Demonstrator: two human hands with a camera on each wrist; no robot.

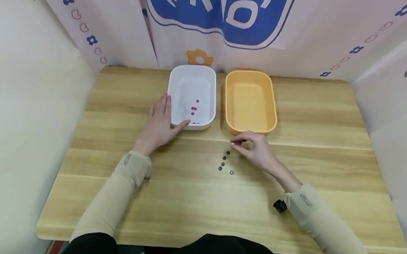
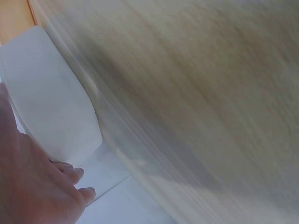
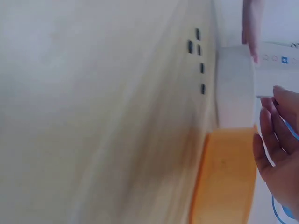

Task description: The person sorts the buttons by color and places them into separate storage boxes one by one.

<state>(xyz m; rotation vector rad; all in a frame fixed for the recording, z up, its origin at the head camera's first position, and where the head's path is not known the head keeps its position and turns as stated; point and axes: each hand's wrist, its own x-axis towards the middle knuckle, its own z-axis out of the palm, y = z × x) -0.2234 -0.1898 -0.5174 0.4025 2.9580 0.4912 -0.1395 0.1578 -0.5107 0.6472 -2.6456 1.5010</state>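
My left hand [image 1: 158, 126] rests against the left side of a white plastic tub [image 1: 183, 85], fingers spread along its rim and thumb at the near corner. Inside that tub lie several small red discs [image 1: 193, 109]. Thumb and forefinger of my right hand [image 1: 257, 152] pinch a tiny piece just in front of the yellow tub [image 1: 249, 105]; in the right wrist view it looks dark, and its kind is too small to tell. Several small dark round pieces [image 1: 224, 158] lie in a loose row on the table below those fingertips, with a ring-like piece [image 1: 231, 172] nearer me.
Both tubs stand side by side at the back of the wooden table [image 1: 182, 205]. Behind them hangs a printed white and blue cloth [image 1: 253, 37]. A small black object [image 1: 280, 206] shows beside the right sleeve cuff.
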